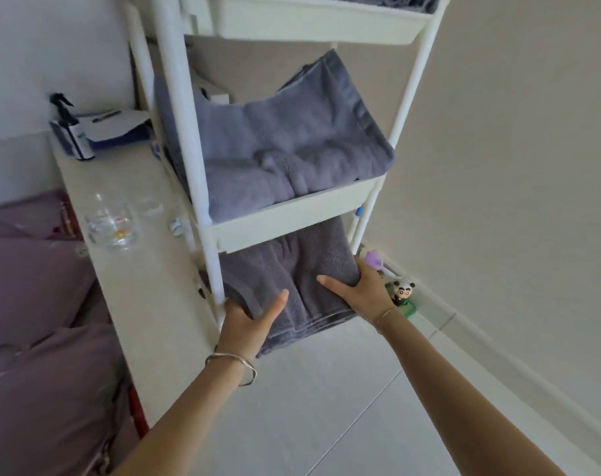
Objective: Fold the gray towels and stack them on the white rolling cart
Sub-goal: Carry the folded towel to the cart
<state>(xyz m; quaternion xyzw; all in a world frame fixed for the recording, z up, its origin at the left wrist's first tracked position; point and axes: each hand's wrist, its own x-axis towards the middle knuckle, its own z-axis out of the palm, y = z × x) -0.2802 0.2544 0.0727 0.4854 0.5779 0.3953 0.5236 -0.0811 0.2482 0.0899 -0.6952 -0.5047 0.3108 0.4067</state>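
A folded gray towel (292, 283) lies half inside the bottom tier of the white rolling cart (292, 218), its near end sticking out toward me. My left hand (251, 321) holds its left near corner, thumb on top and fingers underneath. My right hand (357, 290) grips its right edge, thumb stretched across the top. The middle tier holds a stack of folded gray towels (278, 149). More gray towel (405, 0) shows in the top tier.
A pale ledge (127, 252) left of the cart carries a glass bowl (112, 225), a spray bottle (70, 128) and papers. Purple bedding (34, 304) lies further left. A panda toy (402, 292) sits on the floor by the right wall.
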